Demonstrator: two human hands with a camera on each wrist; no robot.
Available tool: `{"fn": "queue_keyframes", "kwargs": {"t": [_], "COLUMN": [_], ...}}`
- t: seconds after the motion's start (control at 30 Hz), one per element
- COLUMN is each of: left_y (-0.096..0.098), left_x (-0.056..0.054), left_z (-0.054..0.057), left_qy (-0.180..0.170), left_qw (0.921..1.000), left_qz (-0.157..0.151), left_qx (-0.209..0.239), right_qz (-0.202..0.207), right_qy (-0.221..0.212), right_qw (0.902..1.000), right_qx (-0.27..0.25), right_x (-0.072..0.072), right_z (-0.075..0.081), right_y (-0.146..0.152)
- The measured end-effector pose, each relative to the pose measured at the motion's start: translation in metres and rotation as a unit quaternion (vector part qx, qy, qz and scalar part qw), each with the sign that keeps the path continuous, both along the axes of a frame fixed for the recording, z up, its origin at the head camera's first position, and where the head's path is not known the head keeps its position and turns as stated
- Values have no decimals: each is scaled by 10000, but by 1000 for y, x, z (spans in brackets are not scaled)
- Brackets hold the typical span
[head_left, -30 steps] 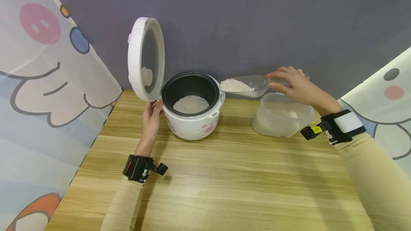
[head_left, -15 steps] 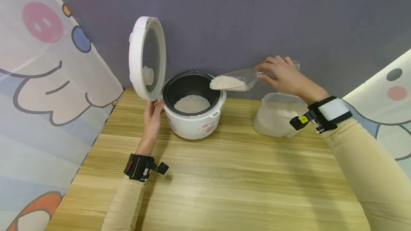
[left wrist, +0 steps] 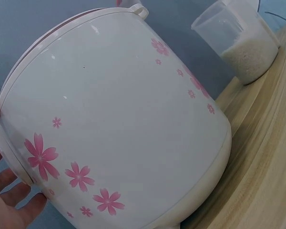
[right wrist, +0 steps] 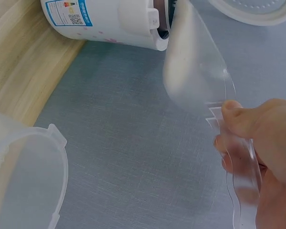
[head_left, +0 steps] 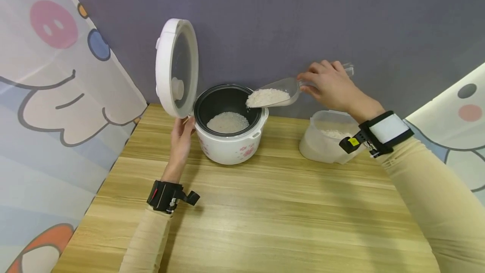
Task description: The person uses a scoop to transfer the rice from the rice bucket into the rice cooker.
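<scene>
A white rice cooker [head_left: 227,151] with pink flowers has its lid [head_left: 165,70] raised on the left and rice [head_left: 228,122] in its dark inner pot. My left hand [head_left: 180,140] holds the cooker's left side below the lid; in the left wrist view its fingers [left wrist: 14,194] curl at a side fitting. My right hand [head_left: 335,89] grips the handle of a clear plastic scoop [head_left: 291,85], thumb on top in the right wrist view. Rice [head_left: 268,97] fills the scoop, whose tip is over the pot's right rim. A few grains fall from the tip.
A translucent container [head_left: 318,148] with rice inside stands on the wooden table [head_left: 265,210], right of the cooker and below my right wrist. A grey wall [head_left: 265,24] rises close behind both. Cartoon-printed curtains [head_left: 49,108] hang at the sides.
My right hand has carried the loaded scoop left from above the container to the pot's rim, and grains have begun dropping from its tip. The left hand has stayed on the cooker.
</scene>
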State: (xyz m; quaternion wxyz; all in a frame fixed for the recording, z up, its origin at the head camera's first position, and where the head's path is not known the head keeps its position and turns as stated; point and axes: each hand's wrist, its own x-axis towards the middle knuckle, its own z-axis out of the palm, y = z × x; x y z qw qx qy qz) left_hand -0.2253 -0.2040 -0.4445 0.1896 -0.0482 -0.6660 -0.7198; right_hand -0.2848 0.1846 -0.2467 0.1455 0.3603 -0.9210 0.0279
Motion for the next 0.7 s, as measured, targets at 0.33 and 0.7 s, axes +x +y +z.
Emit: {"fn": "queue_keyframes", "kwargs": {"t": [0.33, 0.7], "left_y": [0, -1], "left_x": [0, 0], "left_z": [0, 0], "left_qy": [9, -64], "left_qw": [10000, 10000], "left_qz": [45, 74], "left_qx": [-22, 17], "right_qz": [230, 307], "right_qy": [717, 1404], "right_qw": [9971, 9891], "right_qx": [68, 331], "right_x": [2, 1], "right_z": [2, 1], "right_y": [-9, -21]}}
